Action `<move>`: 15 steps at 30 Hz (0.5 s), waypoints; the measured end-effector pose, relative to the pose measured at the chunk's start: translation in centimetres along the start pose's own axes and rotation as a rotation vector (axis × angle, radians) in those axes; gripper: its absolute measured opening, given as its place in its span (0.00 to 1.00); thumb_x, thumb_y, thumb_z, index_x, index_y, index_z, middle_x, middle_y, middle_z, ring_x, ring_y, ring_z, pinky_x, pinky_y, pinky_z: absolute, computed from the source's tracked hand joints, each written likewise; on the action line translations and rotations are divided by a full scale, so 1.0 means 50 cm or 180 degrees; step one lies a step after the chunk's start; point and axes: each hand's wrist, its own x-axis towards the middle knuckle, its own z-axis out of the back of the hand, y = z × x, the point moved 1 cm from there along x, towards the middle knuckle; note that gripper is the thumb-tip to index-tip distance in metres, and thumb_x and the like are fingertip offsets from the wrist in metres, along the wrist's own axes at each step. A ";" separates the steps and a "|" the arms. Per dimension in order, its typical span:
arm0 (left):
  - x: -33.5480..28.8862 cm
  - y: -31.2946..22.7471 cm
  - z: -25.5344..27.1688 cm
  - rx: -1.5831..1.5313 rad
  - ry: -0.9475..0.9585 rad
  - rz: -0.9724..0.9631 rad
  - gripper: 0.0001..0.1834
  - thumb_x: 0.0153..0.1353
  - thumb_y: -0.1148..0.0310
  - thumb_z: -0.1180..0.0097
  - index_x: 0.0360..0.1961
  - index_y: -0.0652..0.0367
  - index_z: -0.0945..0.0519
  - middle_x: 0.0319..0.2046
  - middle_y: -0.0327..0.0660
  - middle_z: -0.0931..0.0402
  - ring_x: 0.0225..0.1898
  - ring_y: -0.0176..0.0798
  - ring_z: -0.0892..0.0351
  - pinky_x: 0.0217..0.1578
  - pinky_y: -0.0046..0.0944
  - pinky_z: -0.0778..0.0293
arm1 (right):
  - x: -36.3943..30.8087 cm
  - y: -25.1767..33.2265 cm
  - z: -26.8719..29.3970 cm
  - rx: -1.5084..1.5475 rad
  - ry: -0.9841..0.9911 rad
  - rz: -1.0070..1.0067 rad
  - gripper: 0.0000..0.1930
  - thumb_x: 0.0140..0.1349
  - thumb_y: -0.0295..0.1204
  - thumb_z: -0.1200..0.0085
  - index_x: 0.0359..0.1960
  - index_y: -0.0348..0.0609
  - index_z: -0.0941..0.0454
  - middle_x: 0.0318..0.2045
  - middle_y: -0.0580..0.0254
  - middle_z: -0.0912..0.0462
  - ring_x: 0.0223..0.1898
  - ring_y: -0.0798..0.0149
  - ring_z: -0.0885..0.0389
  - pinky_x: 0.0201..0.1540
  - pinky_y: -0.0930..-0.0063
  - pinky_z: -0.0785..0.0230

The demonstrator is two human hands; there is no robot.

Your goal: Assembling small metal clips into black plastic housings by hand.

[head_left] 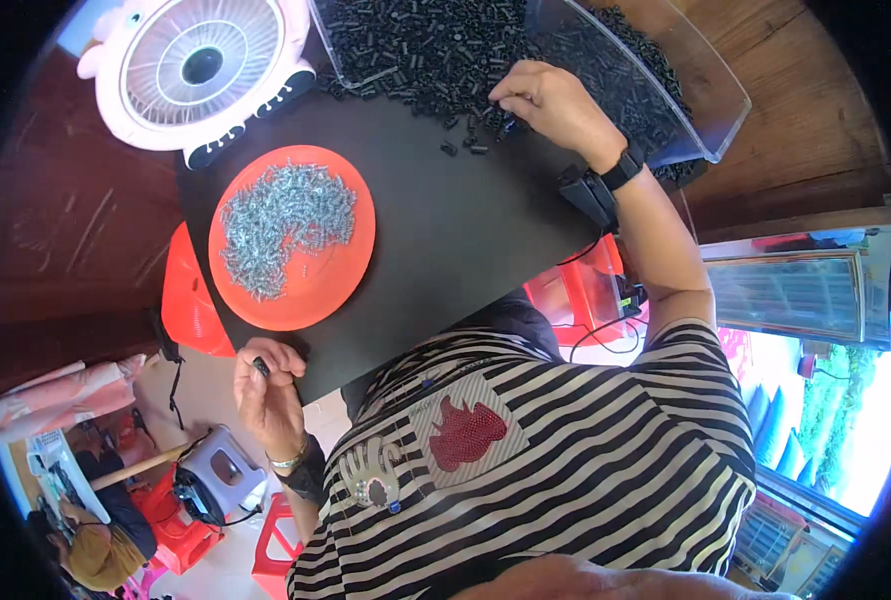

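Observation:
My left hand [269, 400] is at the near left edge of the black tabletop [446, 220], its fingers curled on a small black plastic cylinder [261, 367]. To the far right, my right hand [561, 112] has its fingertips pinched together at the edge of a heap of small black plastic pieces [426, 50]; what they hold, if anything, is hidden. Several loose black pieces [450, 148] lie just below those fingers. Small silvery coil springs [286, 215] cover much of a round red plate [331, 285] on the left of the tabletop.
A clear plastic bin [721, 115] lies tipped around the black heap. A pink animal-shaped fan [203, 66] stands at the far left. By my right forearm sits a black device [588, 200] with a cable. Red stools [591, 295] stand below the table, and another person [106, 545] is at the lower left.

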 end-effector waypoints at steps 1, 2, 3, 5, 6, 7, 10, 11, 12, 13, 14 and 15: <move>0.000 0.000 0.000 0.0054 -0.0013 -0.0003 0.15 0.63 0.60 0.49 0.29 0.61 0.34 0.29 0.43 0.39 0.31 0.39 0.36 0.33 0.35 0.38 | -0.003 0.000 0.003 0.0019 -0.0052 -0.0050 0.07 0.56 0.26 0.44 0.35 0.42 0.19 0.32 0.59 0.21 0.38 0.56 0.22 0.42 0.68 0.29; -0.001 0.001 0.002 0.0056 -0.0015 0.0017 0.15 0.63 0.60 0.49 0.29 0.61 0.34 0.29 0.43 0.39 0.31 0.39 0.36 0.33 0.35 0.38 | -0.006 0.000 0.006 0.0026 -0.0039 -0.0064 0.07 0.56 0.26 0.44 0.35 0.42 0.19 0.32 0.59 0.21 0.38 0.56 0.22 0.42 0.68 0.29; 0.000 0.001 0.004 0.0061 -0.0037 0.0012 0.15 0.62 0.60 0.49 0.29 0.61 0.33 0.29 0.43 0.37 0.31 0.40 0.34 0.33 0.35 0.37 | -0.009 0.000 0.009 0.0076 -0.0012 -0.0063 0.06 0.56 0.25 0.44 0.35 0.41 0.19 0.32 0.58 0.21 0.38 0.56 0.22 0.42 0.68 0.29; 0.001 0.003 0.005 0.0072 -0.0063 0.0031 0.15 0.62 0.59 0.49 0.29 0.62 0.32 0.29 0.43 0.36 0.31 0.40 0.33 0.33 0.36 0.35 | -0.015 -0.003 0.013 0.0138 0.0030 -0.0078 0.06 0.56 0.25 0.44 0.35 0.40 0.19 0.32 0.58 0.21 0.37 0.56 0.22 0.42 0.68 0.29; 0.002 0.002 0.004 0.0083 -0.0089 0.0024 0.16 0.62 0.59 0.49 0.29 0.62 0.32 0.29 0.43 0.36 0.31 0.40 0.33 0.33 0.36 0.35 | -0.018 -0.005 0.015 0.0111 0.0017 -0.0064 0.06 0.56 0.25 0.44 0.34 0.39 0.20 0.32 0.58 0.21 0.37 0.56 0.22 0.41 0.68 0.29; 0.002 0.002 0.003 0.0093 -0.0113 0.0018 0.16 0.62 0.59 0.49 0.28 0.62 0.32 0.28 0.44 0.37 0.31 0.40 0.33 0.33 0.36 0.35 | -0.022 -0.007 0.016 0.0084 0.0004 -0.0052 0.06 0.56 0.24 0.44 0.34 0.39 0.20 0.32 0.58 0.21 0.37 0.56 0.21 0.41 0.69 0.29; 0.002 0.003 0.009 0.0075 -0.0076 0.0021 0.16 0.62 0.60 0.48 0.28 0.62 0.33 0.28 0.44 0.37 0.30 0.41 0.33 0.32 0.36 0.35 | -0.032 -0.008 0.021 0.0136 0.0045 -0.0104 0.05 0.55 0.24 0.44 0.33 0.38 0.20 0.31 0.57 0.21 0.37 0.56 0.21 0.41 0.68 0.29; 0.002 0.004 0.009 0.0075 -0.0068 0.0043 0.16 0.62 0.60 0.48 0.28 0.62 0.33 0.28 0.44 0.37 0.30 0.41 0.33 0.32 0.36 0.35 | -0.038 -0.011 0.020 0.0138 0.0053 -0.0126 0.05 0.55 0.24 0.44 0.33 0.38 0.20 0.31 0.57 0.21 0.37 0.56 0.21 0.41 0.68 0.29; 0.002 0.004 0.009 0.0070 -0.0102 0.0060 0.16 0.62 0.60 0.48 0.28 0.63 0.33 0.28 0.45 0.37 0.30 0.41 0.33 0.32 0.36 0.35 | -0.044 -0.013 0.020 0.0111 0.0049 -0.0114 0.05 0.55 0.23 0.43 0.33 0.38 0.20 0.31 0.57 0.21 0.37 0.56 0.21 0.40 0.68 0.29; 0.002 0.004 0.009 0.0066 -0.0136 0.0076 0.16 0.61 0.60 0.48 0.28 0.63 0.33 0.28 0.45 0.37 0.30 0.41 0.33 0.32 0.36 0.35 | -0.050 -0.014 0.020 0.0083 0.0045 -0.0101 0.05 0.55 0.23 0.43 0.33 0.38 0.20 0.31 0.57 0.21 0.37 0.56 0.21 0.40 0.68 0.29; 0.003 0.003 0.008 0.0070 -0.0127 0.0094 0.16 0.61 0.60 0.48 0.28 0.63 0.33 0.28 0.45 0.37 0.30 0.41 0.33 0.32 0.36 0.35 | -0.055 -0.014 0.021 0.0087 0.0049 -0.0121 0.05 0.55 0.23 0.43 0.33 0.38 0.20 0.31 0.57 0.21 0.37 0.56 0.21 0.40 0.68 0.29; 0.004 0.003 0.007 0.0067 -0.0127 0.0103 0.16 0.61 0.60 0.48 0.28 0.63 0.33 0.28 0.45 0.37 0.30 0.41 0.33 0.32 0.36 0.35 | -0.060 -0.011 0.023 0.0095 0.0085 -0.0119 0.05 0.54 0.23 0.43 0.33 0.38 0.20 0.30 0.57 0.21 0.36 0.55 0.21 0.40 0.67 0.29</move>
